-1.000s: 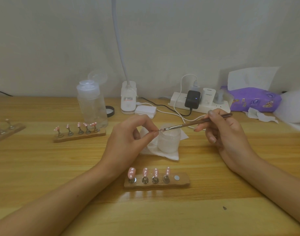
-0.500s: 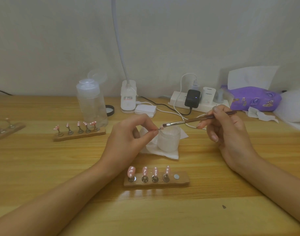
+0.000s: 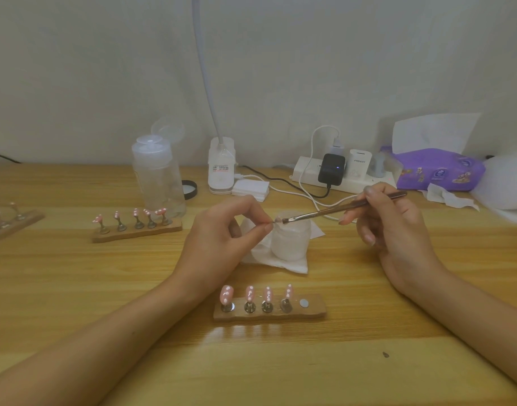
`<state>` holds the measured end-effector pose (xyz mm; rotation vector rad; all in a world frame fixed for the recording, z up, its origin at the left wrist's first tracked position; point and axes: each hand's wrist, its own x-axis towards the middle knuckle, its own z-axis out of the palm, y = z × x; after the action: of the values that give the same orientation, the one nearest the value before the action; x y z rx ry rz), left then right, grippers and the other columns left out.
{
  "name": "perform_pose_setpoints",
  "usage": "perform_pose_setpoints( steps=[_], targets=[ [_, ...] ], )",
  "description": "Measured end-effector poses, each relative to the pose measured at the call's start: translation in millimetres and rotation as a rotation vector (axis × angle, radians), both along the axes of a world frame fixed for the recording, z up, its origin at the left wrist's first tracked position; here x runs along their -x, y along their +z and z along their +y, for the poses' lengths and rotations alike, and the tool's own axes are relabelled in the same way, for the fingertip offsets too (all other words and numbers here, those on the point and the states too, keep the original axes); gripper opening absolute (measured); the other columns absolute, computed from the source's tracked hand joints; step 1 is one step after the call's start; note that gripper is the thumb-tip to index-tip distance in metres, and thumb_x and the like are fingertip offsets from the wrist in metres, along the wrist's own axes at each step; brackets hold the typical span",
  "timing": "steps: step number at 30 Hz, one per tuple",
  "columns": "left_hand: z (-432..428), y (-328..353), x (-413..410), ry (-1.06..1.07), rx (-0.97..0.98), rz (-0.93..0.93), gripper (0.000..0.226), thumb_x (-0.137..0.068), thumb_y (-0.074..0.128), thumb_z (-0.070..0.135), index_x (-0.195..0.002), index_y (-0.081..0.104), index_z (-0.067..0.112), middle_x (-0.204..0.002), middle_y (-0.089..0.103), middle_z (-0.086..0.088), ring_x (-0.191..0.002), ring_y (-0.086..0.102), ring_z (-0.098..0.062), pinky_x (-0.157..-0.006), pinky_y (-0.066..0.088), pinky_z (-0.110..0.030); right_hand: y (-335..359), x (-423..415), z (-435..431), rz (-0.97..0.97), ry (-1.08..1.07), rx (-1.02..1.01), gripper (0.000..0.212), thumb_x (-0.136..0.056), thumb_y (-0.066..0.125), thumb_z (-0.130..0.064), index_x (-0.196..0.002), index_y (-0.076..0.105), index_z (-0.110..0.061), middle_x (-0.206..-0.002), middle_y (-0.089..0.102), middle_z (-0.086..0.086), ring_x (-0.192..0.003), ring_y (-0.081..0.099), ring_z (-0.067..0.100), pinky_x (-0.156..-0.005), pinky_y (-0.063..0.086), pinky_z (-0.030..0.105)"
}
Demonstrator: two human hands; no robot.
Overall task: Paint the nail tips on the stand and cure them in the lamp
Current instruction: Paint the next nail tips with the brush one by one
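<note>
My left hand point(image 3: 222, 241) pinches a small nail tip point(image 3: 277, 220) on its holder between thumb and forefinger, above a frosted white jar point(image 3: 291, 241). My right hand point(image 3: 389, 227) grips a thin brown brush point(image 3: 339, 210), its bristle end touching that nail tip. Close to me lies a wooden stand point(image 3: 270, 313) with several pink nail tips on metal pegs and one bare magnet spot at its right end. A second wooden stand point(image 3: 137, 230) with several pink tips sits at the left.
The jar rests on a white tissue point(image 3: 274, 262). Behind stand a clear pump bottle point(image 3: 159, 183), a white gooseneck lamp base point(image 3: 221, 168), a power strip point(image 3: 339, 174) with chargers and cables, and a purple tissue pack point(image 3: 439, 168). A third stand point(image 3: 8, 221) lies at the far left edge.
The brush rose a little and its tip shifted along the nail tip held by my left hand. My left hand stayed almost still.
</note>
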<state>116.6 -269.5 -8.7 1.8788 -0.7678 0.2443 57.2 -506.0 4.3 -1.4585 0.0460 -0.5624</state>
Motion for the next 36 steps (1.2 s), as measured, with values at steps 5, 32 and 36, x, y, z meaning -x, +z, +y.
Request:
perform_pose_setpoints(
  steps=[5,32,36],
  targets=[
    [0.2,0.3,0.6,-0.003,-0.006,-0.006,0.015,-0.088,0.074,0.021,-0.079,0.068,0.031,-0.074,0.063,0.021,-0.053,0.044,-0.006,-0.053,0.038,-0.016,3.3,2.1,2.4,-0.024,0.050,-0.027,0.024,-0.092,0.054,-0.038,-0.079,0.057,-0.018,-0.070,0.073,0.007,-0.039,0.040,0.009,-0.040,0.028,0.018],
    [0.7,-1.6,-1.8,0.006,0.005,0.014,0.014,-0.086,0.075,0.023,-0.077,0.068,0.031,-0.062,0.057,0.011,-0.052,0.045,-0.012,-0.054,0.039,-0.026,20.3,4.2,-18.9,-0.099,0.040,-0.066,0.033,-0.100,0.044,-0.018,-0.072,0.059,-0.021,-0.059,0.062,0.009,-0.044,0.049,0.015,-0.041,0.038,0.018],
    [1.1,-1.0,-1.5,0.002,0.008,0.016,0.015,-0.086,0.075,0.023,-0.076,0.068,0.032,-0.063,0.058,0.011,-0.053,0.046,-0.015,-0.055,0.039,-0.028,18.7,12.2,-12.3,-0.276,0.062,0.155,0.021,-0.089,0.039,-0.006,-0.081,0.054,-0.019,-0.067,0.065,0.008,-0.046,0.057,0.025,-0.041,0.040,0.020]
  ],
)
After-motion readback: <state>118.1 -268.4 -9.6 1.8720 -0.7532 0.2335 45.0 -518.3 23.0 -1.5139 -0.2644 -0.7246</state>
